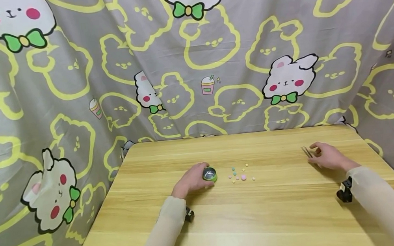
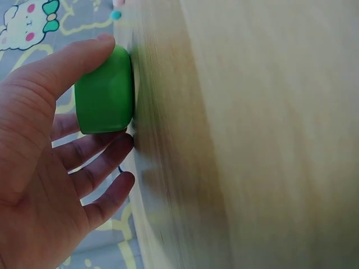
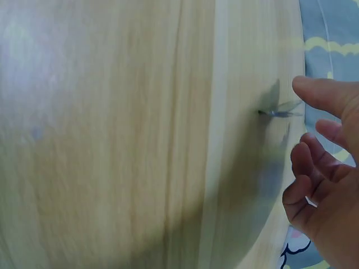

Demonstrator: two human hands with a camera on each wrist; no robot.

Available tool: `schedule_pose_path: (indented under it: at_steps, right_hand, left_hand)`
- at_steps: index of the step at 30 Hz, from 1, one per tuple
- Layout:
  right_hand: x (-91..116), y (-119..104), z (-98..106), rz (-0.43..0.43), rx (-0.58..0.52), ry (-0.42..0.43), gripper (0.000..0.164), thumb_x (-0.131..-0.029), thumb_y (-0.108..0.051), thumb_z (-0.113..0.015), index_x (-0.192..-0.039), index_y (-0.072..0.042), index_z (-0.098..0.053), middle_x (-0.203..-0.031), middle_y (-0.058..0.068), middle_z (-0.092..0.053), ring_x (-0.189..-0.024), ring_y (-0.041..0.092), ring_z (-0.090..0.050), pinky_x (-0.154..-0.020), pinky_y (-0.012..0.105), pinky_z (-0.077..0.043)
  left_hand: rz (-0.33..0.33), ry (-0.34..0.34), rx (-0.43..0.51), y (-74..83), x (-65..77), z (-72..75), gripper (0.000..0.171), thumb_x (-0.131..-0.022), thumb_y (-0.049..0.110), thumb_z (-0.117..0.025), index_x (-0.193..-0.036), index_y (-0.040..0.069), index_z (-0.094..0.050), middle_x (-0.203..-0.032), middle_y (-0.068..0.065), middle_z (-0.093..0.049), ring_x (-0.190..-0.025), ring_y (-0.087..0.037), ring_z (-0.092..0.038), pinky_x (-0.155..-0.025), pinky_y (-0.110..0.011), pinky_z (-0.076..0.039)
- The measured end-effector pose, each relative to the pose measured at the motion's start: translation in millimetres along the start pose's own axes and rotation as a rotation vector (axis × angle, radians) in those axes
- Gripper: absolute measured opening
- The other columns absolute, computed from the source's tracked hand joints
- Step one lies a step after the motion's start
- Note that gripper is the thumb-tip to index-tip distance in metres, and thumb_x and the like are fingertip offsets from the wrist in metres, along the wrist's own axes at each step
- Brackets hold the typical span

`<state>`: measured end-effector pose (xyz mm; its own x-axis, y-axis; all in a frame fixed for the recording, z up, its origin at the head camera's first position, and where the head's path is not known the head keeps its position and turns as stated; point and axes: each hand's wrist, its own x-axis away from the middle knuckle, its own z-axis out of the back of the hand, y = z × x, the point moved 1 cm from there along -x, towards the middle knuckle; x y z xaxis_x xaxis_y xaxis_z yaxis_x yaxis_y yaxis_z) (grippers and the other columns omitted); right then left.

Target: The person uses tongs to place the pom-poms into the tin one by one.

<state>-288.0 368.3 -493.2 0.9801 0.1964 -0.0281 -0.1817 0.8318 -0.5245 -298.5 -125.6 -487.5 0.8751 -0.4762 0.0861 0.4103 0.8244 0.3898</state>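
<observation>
My left hand (image 1: 193,177) is curled round a small round cup (image 1: 210,175), green outside with a shiny metal inside, standing on the table. In the left wrist view the thumb presses the near side of the green cup (image 2: 105,95), and the lower fingers spread loosely below it. Over at the right, my right hand (image 1: 328,156) hovers by a pair of slim metal tweezers (image 1: 306,152). The right wrist view has the tweezers (image 3: 275,114) low by the tabletop, beyond a gap between the thumb and the loosely bent fingers.
Several small beads (image 1: 243,177), pink, yellow and teal, lie scattered just right of the cup. The wooden table (image 1: 249,225) reaches back to a grey curtain (image 1: 179,128) with cartoon prints, which also hangs along both sides.
</observation>
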Motion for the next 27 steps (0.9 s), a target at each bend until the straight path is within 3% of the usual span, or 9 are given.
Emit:
schedule_pose_path:
  at_steps: [13, 27]
  right_hand:
    - [-4.1, 14.1, -0.1, -0.033, -0.055, -0.055, 0.065, -0.082, -0.024, -0.074, -0.123, 0.015, -0.043, -0.088, 0.008, -0.056, -0.076, 0.018, -0.051, -0.067, 0.034, -0.042]
    - [-8.8, 16.0, 1.2, -0.022, -0.188, -0.111, 0.06, -0.079, -0.012, -0.075, -0.122, 0.017, -0.044, -0.085, 0.009, -0.056, -0.072, 0.017, -0.049, -0.061, 0.026, -0.042]
  left_hand:
    - [-0.063, 0.01, 0.015, -2.8, -4.2, -0.8, 0.058, -0.076, 0.039, -0.078, -0.122, 0.011, -0.055, -0.112, 0.0, -0.06, -0.103, -0.016, -0.055, -0.091, -0.033, -0.043]
    - [-0.046, -0.015, 0.012, -2.6, -6.6, 1.7, 0.058, -0.075, 0.041, -0.079, -0.121, 0.014, -0.056, -0.112, 0.002, -0.06, -0.105, -0.016, -0.055, -0.092, -0.035, -0.042]
